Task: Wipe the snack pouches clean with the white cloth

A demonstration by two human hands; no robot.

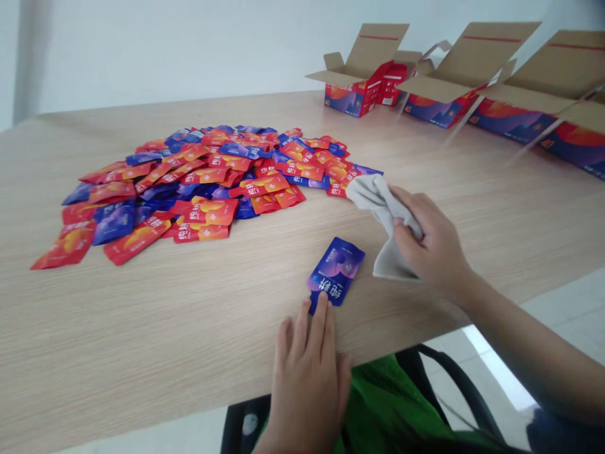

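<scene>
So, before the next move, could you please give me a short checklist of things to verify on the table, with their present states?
1. Left hand steadying the single blue pouch: ok, fingertips touch its near end.
2. Right hand gripping the grey cloth: ok, held between thumb and fingers.
3. Single blue pouch apart from the pile of pouches: ok, there is bare table between them.
4. Cloth clear of the pile: cannot tell, it overlaps the right end in this view.
5. Pile sorted by colour: not ok, red and blue are mixed.
6. Boxes open: ok, flaps are raised.
</scene>
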